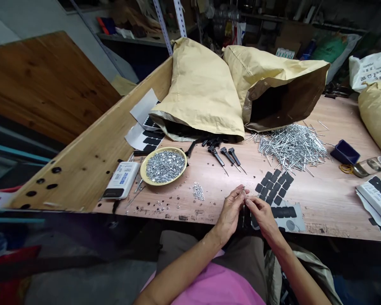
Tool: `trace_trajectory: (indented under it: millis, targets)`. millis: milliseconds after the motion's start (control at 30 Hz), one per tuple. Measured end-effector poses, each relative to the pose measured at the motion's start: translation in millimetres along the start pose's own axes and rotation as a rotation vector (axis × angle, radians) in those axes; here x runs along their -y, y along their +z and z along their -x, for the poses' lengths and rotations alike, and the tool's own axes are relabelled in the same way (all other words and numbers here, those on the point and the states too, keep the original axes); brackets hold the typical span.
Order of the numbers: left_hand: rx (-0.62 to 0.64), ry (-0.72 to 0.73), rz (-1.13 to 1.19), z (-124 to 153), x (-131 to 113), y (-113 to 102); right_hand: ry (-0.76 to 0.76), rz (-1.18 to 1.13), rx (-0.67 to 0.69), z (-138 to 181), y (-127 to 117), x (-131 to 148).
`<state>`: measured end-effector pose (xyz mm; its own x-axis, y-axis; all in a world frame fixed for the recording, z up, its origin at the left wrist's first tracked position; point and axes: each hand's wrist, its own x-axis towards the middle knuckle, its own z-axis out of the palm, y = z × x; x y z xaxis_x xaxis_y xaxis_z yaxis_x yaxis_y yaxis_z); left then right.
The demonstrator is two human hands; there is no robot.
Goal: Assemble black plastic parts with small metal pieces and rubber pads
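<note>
My left hand (230,209) and my right hand (263,215) meet at the table's front edge, fingertips pinched close together. A thin metal rod (244,210) shows below the left fingers beside something dark, mostly hidden. What the right fingertips pinch is too small to make out. Right of my hands lie rows of black rounded pads (274,186), some on a grey backing sheet (296,218). A small scatter of metal nuts (198,192) lies to the left. Farther back rest several black handles with metal rods (230,156).
A yellow bowl (142,171) holds many small metal pieces. Behind the hands are a heap of metal rods (294,146) and two large paper sacks (203,89) (273,67). A blue tray (345,152) and a jar (370,166) stand right; a wooden board (114,140) borders the left.
</note>
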<state>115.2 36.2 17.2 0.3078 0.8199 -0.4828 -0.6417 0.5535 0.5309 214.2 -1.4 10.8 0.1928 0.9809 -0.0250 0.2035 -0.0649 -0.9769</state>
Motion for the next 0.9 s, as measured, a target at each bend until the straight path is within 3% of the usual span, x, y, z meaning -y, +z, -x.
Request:
trace_trajectory:
  millis: [67, 133, 267, 333, 467, 633, 667, 800, 900]
  targets:
    - [-0.002, 0.026, -0.066, -1.9, 3.1, 2.4, 0.010, 0.058, -0.015, -0.3, -6.8, -3.1]
    - [0.008, 0.017, -0.167, -4.3, 3.3, 2.1, -0.076, 0.235, -0.089, -5.0, -22.2, -7.1]
    - [-0.005, 0.024, -0.419, -7.9, 0.3, -11.3, -0.338, 0.756, -0.346, -31.9, -77.7, -26.6]
    - [-0.030, 0.120, -0.557, -7.9, 0.6, -25.1, -0.400, 0.960, -0.367, -50.3, -110.6, -40.2]
    - [-0.103, 0.352, -0.824, -4.8, 6.8, -58.4, -0.429, 1.188, -0.250, -72.2, -153.2, -61.4]
    - [-0.136, 0.588, -1.068, -3.8, 15.1, -86.0, -0.622, 1.032, 0.215, -57.3, -147.3, -67.8]
    - [-0.138, 0.604, -1.091, -4.4, 16.2, -88.4, -0.646, 0.964, 0.251, -54.7, -145.4, -66.7]
    - [-0.179, 0.641, -1.115, -7.1, 19.8, -91.9, -0.607, 0.844, 0.079, -57.1, -148.5, -62.8]
    - [-0.182, 0.672, -1.128, -8.4, 21.4, -93.1, -0.631, 0.884, 0.189, -60.8, -151.3, -64.4]
